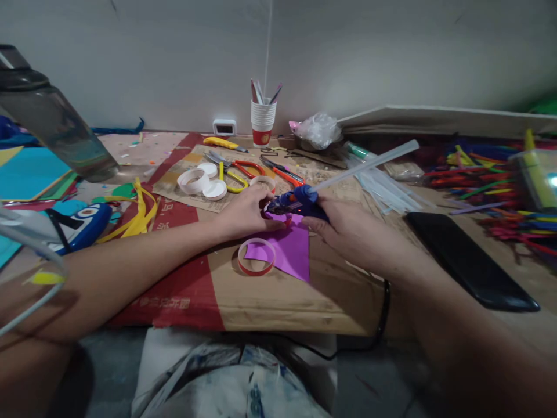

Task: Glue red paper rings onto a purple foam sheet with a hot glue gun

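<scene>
My right hand [346, 223] is closed around a blue hot glue gun [298, 200], its nozzle pointing left. A long translucent glue stick [369, 162] juts from the gun's back end, up to the right. Just at the nozzle, my left hand [243, 212] has its fingers curled in; a bit of red shows under the fingertips, too hidden to name. Beneath both hands lies a purple sheet [292, 249], and a red and white paper ring [256, 271] stands over its left corner. Another such ring [263, 181] sits behind my left hand.
Orange-handled scissors [248, 168], white rings [192, 182] and a yellow cutter [220, 142] lie behind. Paper cups [263, 119] hold pens. Spare glue sticks [383, 186] and a black phone [470, 258] are at right. A bottle [56, 116] stands left; a cable [384, 307] hangs over the edge.
</scene>
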`<state>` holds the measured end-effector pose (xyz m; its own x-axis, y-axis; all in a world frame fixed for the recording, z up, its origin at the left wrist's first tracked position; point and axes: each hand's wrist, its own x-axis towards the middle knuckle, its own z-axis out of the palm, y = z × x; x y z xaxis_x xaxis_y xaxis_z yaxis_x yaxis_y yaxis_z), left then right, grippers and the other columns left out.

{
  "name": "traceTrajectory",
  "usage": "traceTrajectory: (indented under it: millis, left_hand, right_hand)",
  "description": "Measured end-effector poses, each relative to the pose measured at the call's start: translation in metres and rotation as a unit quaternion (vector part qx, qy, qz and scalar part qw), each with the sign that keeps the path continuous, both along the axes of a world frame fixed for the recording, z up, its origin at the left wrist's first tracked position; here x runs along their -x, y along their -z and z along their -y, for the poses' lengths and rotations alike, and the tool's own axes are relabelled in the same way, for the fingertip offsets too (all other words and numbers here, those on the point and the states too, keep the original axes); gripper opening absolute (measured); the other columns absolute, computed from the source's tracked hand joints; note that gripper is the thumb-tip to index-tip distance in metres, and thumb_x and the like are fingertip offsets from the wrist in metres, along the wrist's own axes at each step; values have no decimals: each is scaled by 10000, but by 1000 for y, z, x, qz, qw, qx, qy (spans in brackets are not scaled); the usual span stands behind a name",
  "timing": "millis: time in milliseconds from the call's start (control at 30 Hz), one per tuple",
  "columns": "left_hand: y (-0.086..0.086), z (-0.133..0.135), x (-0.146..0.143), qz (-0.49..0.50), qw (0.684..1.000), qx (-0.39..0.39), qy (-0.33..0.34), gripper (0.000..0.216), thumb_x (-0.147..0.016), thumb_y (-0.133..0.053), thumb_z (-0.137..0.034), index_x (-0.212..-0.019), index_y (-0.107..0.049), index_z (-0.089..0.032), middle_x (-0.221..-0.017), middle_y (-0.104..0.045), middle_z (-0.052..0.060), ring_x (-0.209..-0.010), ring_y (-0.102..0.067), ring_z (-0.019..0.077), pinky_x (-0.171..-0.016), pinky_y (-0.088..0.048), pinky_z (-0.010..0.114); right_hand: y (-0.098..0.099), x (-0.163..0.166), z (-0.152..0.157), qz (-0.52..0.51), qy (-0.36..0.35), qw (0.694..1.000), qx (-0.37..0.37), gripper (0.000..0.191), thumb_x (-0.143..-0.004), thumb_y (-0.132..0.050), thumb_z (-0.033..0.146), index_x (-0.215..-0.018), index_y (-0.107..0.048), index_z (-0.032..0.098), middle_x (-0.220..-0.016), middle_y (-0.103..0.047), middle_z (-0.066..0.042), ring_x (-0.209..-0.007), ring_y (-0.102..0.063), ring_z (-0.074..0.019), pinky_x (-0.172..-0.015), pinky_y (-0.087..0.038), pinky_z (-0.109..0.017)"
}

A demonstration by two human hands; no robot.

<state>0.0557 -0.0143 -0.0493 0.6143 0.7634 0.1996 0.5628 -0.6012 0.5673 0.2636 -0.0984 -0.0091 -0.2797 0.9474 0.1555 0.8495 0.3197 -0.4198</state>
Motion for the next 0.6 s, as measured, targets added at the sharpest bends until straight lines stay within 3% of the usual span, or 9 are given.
traceTrajectory:
  millis: [233, 400, 600]
  left_hand:
    - [1, 0, 0, 16, 1000, 16, 4, 416, -717, -776, -563, -937, -703, -217, -1007, -699, 48, -998, -628, 246, -849, -488, 374]
    - [3, -1, 1, 8, 1000, 10, -3, 510, -698, -778, -597, -1017, -701, -206, -1092, -681, 81, -1103, -618, 281, -942, -494, 414]
    - [3, -1, 0, 10, 1000, 11, -3, 495, -689, -788, -571, -1012, -691, -210, -1084, -698, 70, -1086, -632, 272, -946, -493, 406]
  right_hand:
    - [-3, -3, -4, 33, 64, 997, 40, 273, -989, -517, 349, -1155, -646, 175, -1072, -759, -142, -948, -704, -287, -738, -506, -336]
    - [-6, -9, -3, 61, 85, 994, 25, 288, -999, -503, 372, -1172, -631, 181, -1084, -755, -141, -969, -701, -294, -739, -500, -339]
    - [-5, -12, 2, 85, 76, 993, 1, 301, -991, -501, 349, -1219, -619, 190, -1096, -755, -145, -957, -707, -322, -736, -514, -377]
